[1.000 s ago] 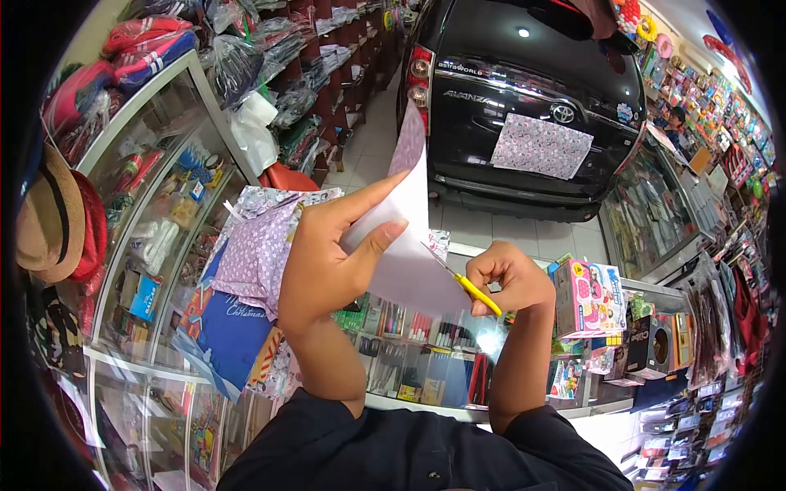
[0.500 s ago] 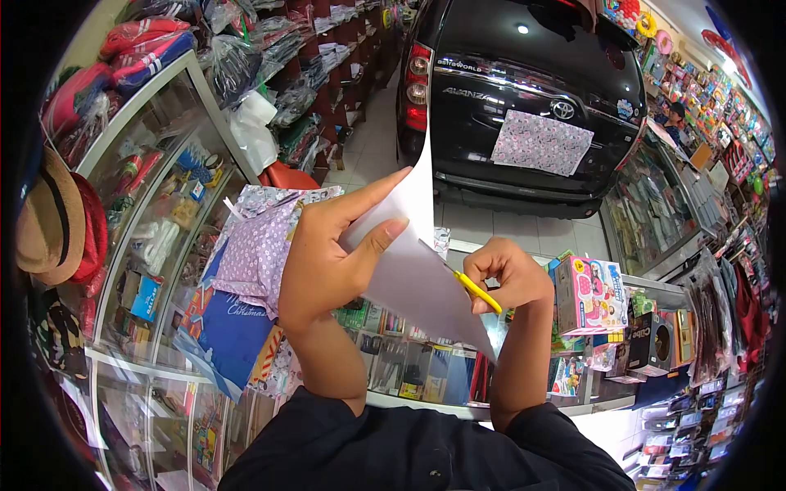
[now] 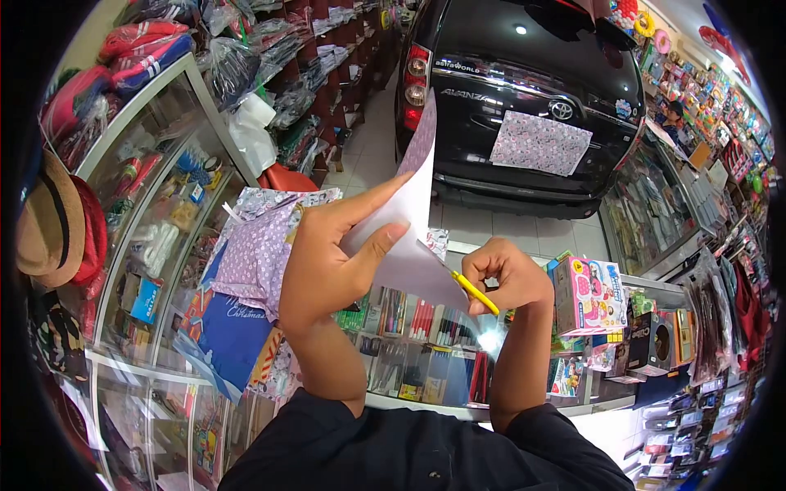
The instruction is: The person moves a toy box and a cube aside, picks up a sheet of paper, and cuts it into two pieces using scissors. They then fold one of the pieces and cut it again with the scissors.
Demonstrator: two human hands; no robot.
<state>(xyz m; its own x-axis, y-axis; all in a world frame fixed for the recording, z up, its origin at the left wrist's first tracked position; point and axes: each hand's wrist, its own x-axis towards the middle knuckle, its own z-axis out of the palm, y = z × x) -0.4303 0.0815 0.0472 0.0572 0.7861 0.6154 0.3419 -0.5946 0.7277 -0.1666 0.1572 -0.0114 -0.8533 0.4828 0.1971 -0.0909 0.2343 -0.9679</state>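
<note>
My left hand [image 3: 336, 258] pinches a sheet of wrapping paper [image 3: 420, 204] between thumb and fingers. The sheet is white on the side facing me, with a purple floral print on its curled upper part. Closed around yellow-handled scissors [image 3: 475, 293] is my right hand [image 3: 509, 278], to the right of the sheet. The thin metal blades point up and left against the paper's edge. Both hands are held above a glass counter, and the paper hides part of it.
Pens and stationery [image 3: 438, 322] fill the glass counter below. To the left lie floral wrapped goods [image 3: 254, 245] and a blue Christmas bag [image 3: 233, 315]; to the right stands a pink toy box [image 3: 594, 296]. A black car [image 3: 532, 90] is parked ahead, and a person [image 3: 673, 119] is far right.
The paper's upper part has dropped and curled, so its printed side now shows. Its lower part has shifted up, uncovering more of the counter. My hands have hardly moved.
</note>
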